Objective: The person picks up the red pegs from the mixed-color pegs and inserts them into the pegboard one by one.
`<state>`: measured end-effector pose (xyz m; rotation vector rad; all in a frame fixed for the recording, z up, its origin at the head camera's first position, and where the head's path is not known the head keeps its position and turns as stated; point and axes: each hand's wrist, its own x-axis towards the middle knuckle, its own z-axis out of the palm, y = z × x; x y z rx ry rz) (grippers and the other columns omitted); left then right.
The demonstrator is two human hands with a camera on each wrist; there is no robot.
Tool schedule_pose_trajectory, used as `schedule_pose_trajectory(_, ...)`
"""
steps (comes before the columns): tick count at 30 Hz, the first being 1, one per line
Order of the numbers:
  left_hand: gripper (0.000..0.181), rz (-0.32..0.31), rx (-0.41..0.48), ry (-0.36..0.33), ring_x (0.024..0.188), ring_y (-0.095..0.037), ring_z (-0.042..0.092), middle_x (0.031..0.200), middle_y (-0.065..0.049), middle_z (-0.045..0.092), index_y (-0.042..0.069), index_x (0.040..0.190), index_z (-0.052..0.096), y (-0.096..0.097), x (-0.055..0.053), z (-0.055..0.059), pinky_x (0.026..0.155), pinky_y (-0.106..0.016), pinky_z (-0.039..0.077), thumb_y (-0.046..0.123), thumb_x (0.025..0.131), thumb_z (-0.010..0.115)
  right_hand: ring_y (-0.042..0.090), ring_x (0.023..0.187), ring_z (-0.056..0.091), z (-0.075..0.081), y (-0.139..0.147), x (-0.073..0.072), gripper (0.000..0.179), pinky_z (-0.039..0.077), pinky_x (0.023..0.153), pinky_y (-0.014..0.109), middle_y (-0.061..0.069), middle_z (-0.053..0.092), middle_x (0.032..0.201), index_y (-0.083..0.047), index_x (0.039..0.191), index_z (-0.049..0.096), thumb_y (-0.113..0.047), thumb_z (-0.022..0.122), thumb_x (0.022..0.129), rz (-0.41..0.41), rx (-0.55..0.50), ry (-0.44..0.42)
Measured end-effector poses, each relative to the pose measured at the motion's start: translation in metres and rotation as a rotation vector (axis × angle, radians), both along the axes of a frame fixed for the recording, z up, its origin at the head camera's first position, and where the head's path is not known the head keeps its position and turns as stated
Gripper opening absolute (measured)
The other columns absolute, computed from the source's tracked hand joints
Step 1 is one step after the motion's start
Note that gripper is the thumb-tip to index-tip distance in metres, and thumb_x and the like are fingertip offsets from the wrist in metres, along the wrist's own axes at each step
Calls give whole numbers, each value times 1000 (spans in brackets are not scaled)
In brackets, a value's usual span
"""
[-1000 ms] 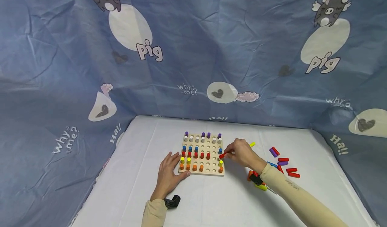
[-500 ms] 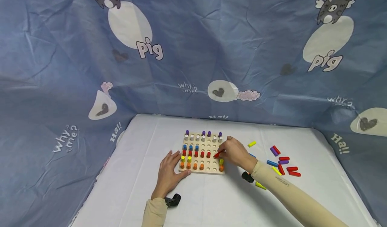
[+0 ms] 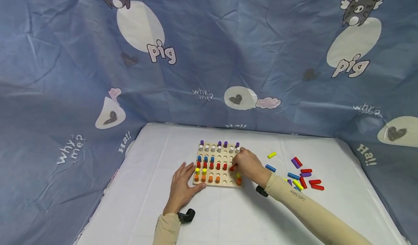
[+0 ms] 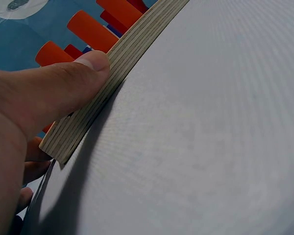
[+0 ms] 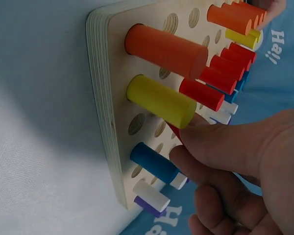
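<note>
A wooden pegboard (image 3: 225,183) lies on the table, with rows of orange, yellow, red, blue, white and purple pegs. My left hand (image 3: 181,187) holds its near left corner. In the left wrist view the thumb (image 4: 95,63) lies along the plywood edge and the fingertips sit around the corner. Between thumb and fingers my right hand (image 3: 249,167) pinches a red peg (image 3: 232,168), at a hole in the red row, right of a standing red peg (image 3: 225,166). In the right wrist view a yellow peg (image 5: 161,102) partly covers the pinched peg.
Loose pegs lie right of the board: a yellow one (image 3: 272,155), a blue one (image 3: 270,168), and several red ones, including a red peg (image 3: 317,187) farthest right. More are partly behind the right sleeve (image 3: 294,198). A patterned blue cloth (image 3: 209,56) hangs behind the table.
My right hand has carried the red peg leftward from the board's right edge to a hole in the red row, and lowered it there. My left hand stays at the corner.
</note>
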<state>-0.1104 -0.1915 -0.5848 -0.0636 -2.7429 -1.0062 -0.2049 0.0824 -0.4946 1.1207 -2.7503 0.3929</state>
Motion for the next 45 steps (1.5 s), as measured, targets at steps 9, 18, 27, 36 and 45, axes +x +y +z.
schedule_pose_trajectory(9,83,5,2,29,156,-43,35,156,-16,58,0,145,63,-2,0,0,126,-67,28,47,82,89,15,70,55,-1,-10,2,13,54,63,30,-3,79,74,-14,74,84,-5,93,77,9,-5,57)
schedule_pose_trajectory(18,83,9,-6,18,156,-42,36,156,-15,57,1,145,63,1,1,-1,125,-67,29,48,81,89,14,63,45,-7,-13,2,39,43,55,27,-6,63,54,-16,52,63,0,91,74,8,-39,105)
schedule_pose_trajectory(27,83,-4,-7,34,155,-43,36,156,-16,58,0,145,63,0,0,1,125,-67,30,47,81,89,15,63,48,-7,-12,-2,28,48,57,29,-5,71,61,-15,60,72,-1,90,77,0,-18,74)
schedule_pose_trajectory(36,83,-4,-1,12,156,-43,36,155,-15,58,0,144,63,2,2,-2,126,-66,29,48,81,89,16,70,63,-1,-4,-3,10,56,67,36,-1,81,80,-11,83,86,-16,94,80,48,5,-36)
schedule_pose_trajectory(45,83,-7,6,27,155,-44,36,156,-16,57,1,145,63,1,1,0,125,-67,29,47,81,90,14,68,52,28,25,-7,23,48,62,31,3,83,86,-8,92,87,-27,94,81,72,-56,-9)
